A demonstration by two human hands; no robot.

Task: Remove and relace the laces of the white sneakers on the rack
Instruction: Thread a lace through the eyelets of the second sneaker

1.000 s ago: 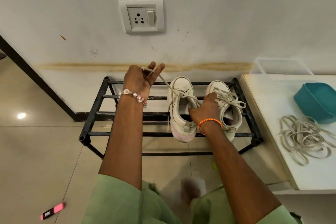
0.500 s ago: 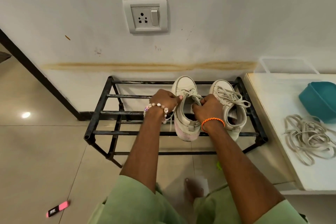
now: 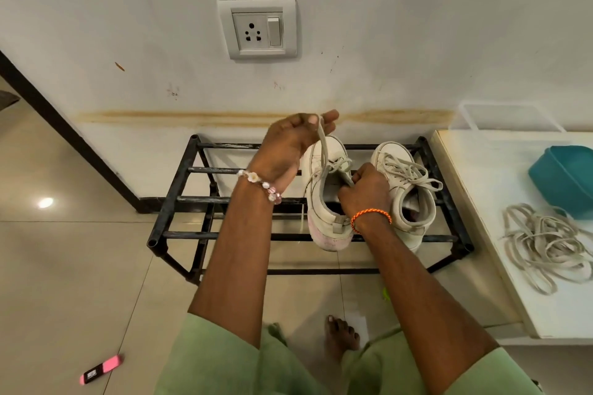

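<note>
1. Two white sneakers stand side by side on the top bars of a black metal rack [image 3: 179, 202] set against the wall, toes toward the wall, heels toward the person.
2. The left sneaker [image 3: 321, 202] has most of its eyelets bare; only a few crossings of lace remain near the toe end.
3. The left hand [image 3: 288, 144] is raised above that sneaker, level with the brown stain line on the wall, fingers curled round a lace [image 3: 322, 151] pinched near the thumb. The lace runs taut from the hand down to the shoe's front eyelets.
4. A loose end of lace hangs down the shoe's left side, past the rack bar.
5. The right hand [image 3: 364, 192] rests on the left sneaker's opening, fingers curled and gripping at the tongue or the lace beside it; which one I cannot tell.
6. The right sneaker [image 3: 401, 189] is fully laced, with its bow lying slack across the top.
7. A beaded bracelet [image 3: 261, 184] circles the left wrist and an orange cord band [image 3: 370, 216] the right.
8. To the right stands a white table [image 3: 481, 189] carrying a heap of loose laces [image 3: 545, 244] and, near it, a teal container [image 3: 563, 176].
9. A pink object [image 3: 102, 369] lies on the tiled floor at lower left, and a socket plate [image 3: 256, 29] sits on the wall above the rack.
</note>
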